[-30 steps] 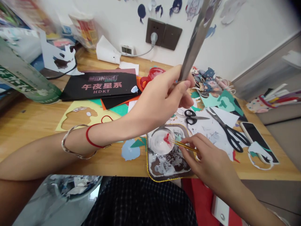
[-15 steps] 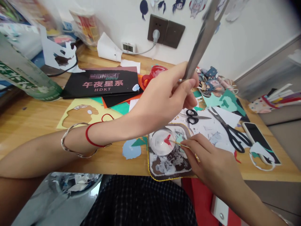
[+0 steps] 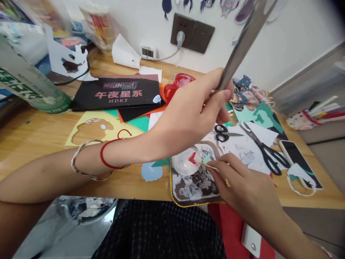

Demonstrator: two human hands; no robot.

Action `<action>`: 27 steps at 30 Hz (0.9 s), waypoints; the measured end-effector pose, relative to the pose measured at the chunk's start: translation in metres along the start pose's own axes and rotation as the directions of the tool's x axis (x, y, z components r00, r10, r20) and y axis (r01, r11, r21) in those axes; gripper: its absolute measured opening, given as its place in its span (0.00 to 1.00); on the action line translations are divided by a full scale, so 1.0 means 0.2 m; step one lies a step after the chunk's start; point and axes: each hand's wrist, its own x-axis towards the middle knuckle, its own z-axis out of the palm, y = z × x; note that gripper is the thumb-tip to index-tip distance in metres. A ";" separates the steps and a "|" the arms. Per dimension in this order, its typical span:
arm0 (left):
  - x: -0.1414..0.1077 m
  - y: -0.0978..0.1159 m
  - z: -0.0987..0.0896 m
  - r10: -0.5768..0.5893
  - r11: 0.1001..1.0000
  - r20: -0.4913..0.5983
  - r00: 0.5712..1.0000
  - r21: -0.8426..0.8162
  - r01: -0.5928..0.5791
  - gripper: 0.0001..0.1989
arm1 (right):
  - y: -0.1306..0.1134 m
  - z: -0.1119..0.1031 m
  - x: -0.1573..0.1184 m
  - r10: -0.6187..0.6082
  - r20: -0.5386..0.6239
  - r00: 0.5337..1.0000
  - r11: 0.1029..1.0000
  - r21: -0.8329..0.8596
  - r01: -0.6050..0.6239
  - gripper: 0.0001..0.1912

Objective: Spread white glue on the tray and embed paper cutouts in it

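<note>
My left hand (image 3: 199, 104) is raised over the table, fingers closed round grey metal tweezers (image 3: 241, 46) that point up and fork at the top. My right hand (image 3: 242, 180) pinches a thin wooden stick (image 3: 208, 166). The stick's tip touches a small red V-shaped piece (image 3: 192, 158) in a round, shallow white dish (image 3: 183, 167). This dish rests on a dark tray with a yellow edge (image 3: 172, 190), smeared with white paste. A small mint-green scrap (image 3: 207, 157) lies on the tray beside the dish. My left wrist partly covers the dish's far rim.
Small scissors (image 3: 222, 133) and large black-handled scissors (image 3: 265, 147) lie on white paper to the right. Beyond them are a phone (image 3: 298, 162) and a pen holder (image 3: 302, 118). A green bottle (image 3: 40, 93), black booklet (image 3: 115, 93) and yellow paper (image 3: 78, 133) are left.
My left hand and the tweezers have shifted slightly right in view. The stick stays against the red piece in the dish; my right hand has hardly moved.
</note>
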 end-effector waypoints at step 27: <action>0.02 -0.01 -0.01 -0.007 1.000 -0.005 1.000 0.007 0.007 0.07 | 0.03 -0.06 -0.02 -0.438 -0.147 0.887 0.898 -0.115 0.424 0.08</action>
